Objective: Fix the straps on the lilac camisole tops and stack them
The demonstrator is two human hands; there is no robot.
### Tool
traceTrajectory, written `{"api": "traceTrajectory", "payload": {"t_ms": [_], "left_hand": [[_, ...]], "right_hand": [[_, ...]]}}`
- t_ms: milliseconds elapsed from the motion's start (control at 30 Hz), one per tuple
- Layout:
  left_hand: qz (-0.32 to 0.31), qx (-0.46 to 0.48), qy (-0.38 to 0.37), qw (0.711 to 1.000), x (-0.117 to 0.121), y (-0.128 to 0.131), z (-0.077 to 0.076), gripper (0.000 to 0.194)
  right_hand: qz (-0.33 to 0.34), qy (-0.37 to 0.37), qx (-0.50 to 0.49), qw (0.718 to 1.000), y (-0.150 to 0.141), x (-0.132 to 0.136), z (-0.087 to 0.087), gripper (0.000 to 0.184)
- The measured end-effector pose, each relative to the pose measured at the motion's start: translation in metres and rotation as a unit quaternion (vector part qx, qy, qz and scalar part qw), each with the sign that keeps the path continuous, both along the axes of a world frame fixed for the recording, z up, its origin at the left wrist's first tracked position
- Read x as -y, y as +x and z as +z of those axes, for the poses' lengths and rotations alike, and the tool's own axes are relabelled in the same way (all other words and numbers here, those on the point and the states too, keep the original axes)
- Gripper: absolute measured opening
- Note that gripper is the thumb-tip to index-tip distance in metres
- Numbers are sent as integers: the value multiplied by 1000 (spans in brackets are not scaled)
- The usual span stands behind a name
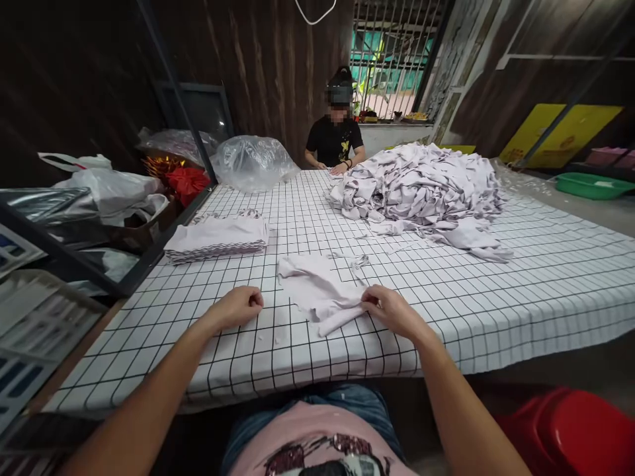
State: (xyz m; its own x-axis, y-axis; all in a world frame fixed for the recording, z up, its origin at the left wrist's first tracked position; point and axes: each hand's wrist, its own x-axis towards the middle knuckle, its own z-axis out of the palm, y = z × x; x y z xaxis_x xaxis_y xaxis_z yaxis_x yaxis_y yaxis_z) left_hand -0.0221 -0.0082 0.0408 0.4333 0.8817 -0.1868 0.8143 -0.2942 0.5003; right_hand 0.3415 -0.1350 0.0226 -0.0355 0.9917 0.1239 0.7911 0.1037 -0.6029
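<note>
A pale lilac cloth piece (317, 287) lies rumpled on the checked tablecloth (496, 297) in front of me. My right hand (389, 309) pinches the cloth's near right edge, fingers closed on it. My left hand (238, 305) rests on the tablecloth to the cloth's left, fingers curled in, with nothing visible in it and a small gap to the cloth. A neat stack of folded lilac pieces (218, 238) sits further back on the left. A large loose heap of the same pieces (421, 188) covers the far right of the table.
Another person in a black shirt (333, 140) sits at the far end with hands on the table. Clear plastic bags (253, 162) and white bags (109, 188) crowd the left side. A green tray (592, 185) lies far right, a red stool (575, 430) near my right.
</note>
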Motion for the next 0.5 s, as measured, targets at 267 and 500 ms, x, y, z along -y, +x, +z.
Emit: {"api": "traceTrajectory", "payload": {"t_ms": [267,500], "left_hand": [[-42,19,223,974,-17,41,-13,25],[-93,-16,267,959,-56,60,-28,14]], "right_hand": [[-119,76,49,989,-53,13,-6,25],[-73,84,77,991,-102,12,-26,8]]}}
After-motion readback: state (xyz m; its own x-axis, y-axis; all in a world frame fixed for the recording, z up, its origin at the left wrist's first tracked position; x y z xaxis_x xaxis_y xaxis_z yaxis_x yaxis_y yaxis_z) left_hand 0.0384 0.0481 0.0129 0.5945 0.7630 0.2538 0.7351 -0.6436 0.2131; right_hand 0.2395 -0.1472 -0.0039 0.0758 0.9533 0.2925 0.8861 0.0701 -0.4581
